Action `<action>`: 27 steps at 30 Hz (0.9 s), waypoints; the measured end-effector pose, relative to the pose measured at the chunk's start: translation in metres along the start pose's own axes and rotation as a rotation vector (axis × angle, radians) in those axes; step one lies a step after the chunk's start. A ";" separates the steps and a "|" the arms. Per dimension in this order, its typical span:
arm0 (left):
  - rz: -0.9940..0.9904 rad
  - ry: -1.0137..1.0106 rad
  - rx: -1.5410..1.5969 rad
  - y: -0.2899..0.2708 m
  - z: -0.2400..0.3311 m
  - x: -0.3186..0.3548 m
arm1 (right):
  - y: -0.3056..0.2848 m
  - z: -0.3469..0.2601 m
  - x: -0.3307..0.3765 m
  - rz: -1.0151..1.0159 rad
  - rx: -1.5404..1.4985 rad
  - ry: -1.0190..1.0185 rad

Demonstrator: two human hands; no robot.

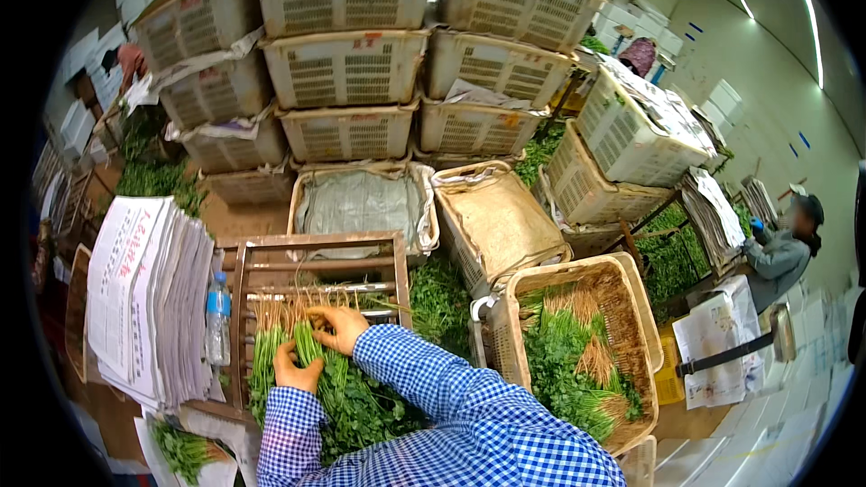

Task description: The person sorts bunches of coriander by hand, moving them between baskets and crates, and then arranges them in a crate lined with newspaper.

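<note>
A bunch of coriander [308, 341], with green stems and thin brown roots, lies between my two hands over a brown metal rack [402, 275]. My left hand [295, 371] is curled round the stems from the near left side, thumb and fingers closing on them. My right hand [339, 328] is bent over the root end, its fingers closed on the upper stems. More coriander [354, 406] spreads under and beside my hands, with leaves toward me and roots pointing away. My right forearm hides part of it.
A stack of newspapers [144, 298] and a water bottle [218, 317] stand left of the rack. On the right, a plastic crate [517, 325] holds coriander bunches. Stacked crates [347, 72] rise ahead. A person [783, 248] works at far right; others are in the background.
</note>
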State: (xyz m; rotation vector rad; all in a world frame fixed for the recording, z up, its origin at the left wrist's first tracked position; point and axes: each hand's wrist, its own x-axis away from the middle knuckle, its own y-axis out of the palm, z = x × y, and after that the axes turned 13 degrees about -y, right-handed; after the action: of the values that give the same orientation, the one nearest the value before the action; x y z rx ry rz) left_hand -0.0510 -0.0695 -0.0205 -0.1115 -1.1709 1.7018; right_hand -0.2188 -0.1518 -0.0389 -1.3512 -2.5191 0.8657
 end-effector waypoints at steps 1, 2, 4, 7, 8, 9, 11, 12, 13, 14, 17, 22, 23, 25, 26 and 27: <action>-0.036 -0.023 0.015 -0.003 0.003 -0.003 | -0.002 0.004 0.000 -0.003 -0.054 0.007; -0.074 -0.047 0.033 -0.008 0.006 -0.004 | -0.005 0.008 -0.001 -0.009 -0.105 0.013; -0.118 -0.076 0.148 -0.017 0.006 0.001 | -0.008 0.004 -0.003 -0.046 -0.145 0.059; -0.101 -0.084 0.187 -0.018 0.000 0.002 | -0.005 0.002 -0.007 -0.082 -0.125 0.088; -0.076 -0.061 0.125 -0.017 0.002 0.005 | -0.004 0.004 -0.007 -0.073 -0.125 0.073; -0.049 -0.043 0.061 -0.018 0.005 0.011 | -0.001 0.004 -0.008 -0.067 -0.130 0.057; 0.003 -0.007 -0.049 -0.017 0.007 0.014 | 0.005 0.007 -0.009 -0.059 -0.141 0.031; -0.061 -0.065 -0.034 -0.024 0.010 0.014 | 0.009 0.009 -0.011 -0.052 -0.164 0.012; -0.127 -0.113 -0.019 -0.033 0.022 0.016 | 0.010 0.014 -0.010 -0.038 -0.181 -0.006; -0.193 -0.162 -0.003 -0.040 0.030 0.018 | 0.011 0.019 -0.010 -0.024 -0.198 -0.024; -0.291 -0.109 0.047 -0.043 0.016 -0.019 | 0.022 0.041 -0.014 0.014 -0.243 -0.061; -0.278 -0.024 0.185 -0.065 0.018 -0.009 | 0.012 0.027 -0.003 0.033 -0.301 -0.042; -0.269 -0.083 0.036 -0.059 0.030 0.000 | 0.001 0.022 0.000 -0.043 -0.232 0.019; -0.234 -0.155 -0.134 -0.051 0.020 -0.007 | -0.004 0.007 -0.002 -0.060 -0.151 0.033; -0.219 -0.177 -0.146 -0.045 0.003 -0.020 | -0.003 0.000 -0.007 -0.070 -0.117 0.034; -0.222 -0.115 -0.131 -0.043 -0.022 -0.042 | -0.004 -0.010 -0.009 -0.100 -0.136 0.025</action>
State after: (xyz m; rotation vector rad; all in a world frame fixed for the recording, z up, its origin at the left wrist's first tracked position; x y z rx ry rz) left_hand 0.0108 -0.0873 -0.0183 0.0354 -1.3288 1.4522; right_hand -0.2124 -0.1566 -0.0275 -1.2514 -2.6427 0.6653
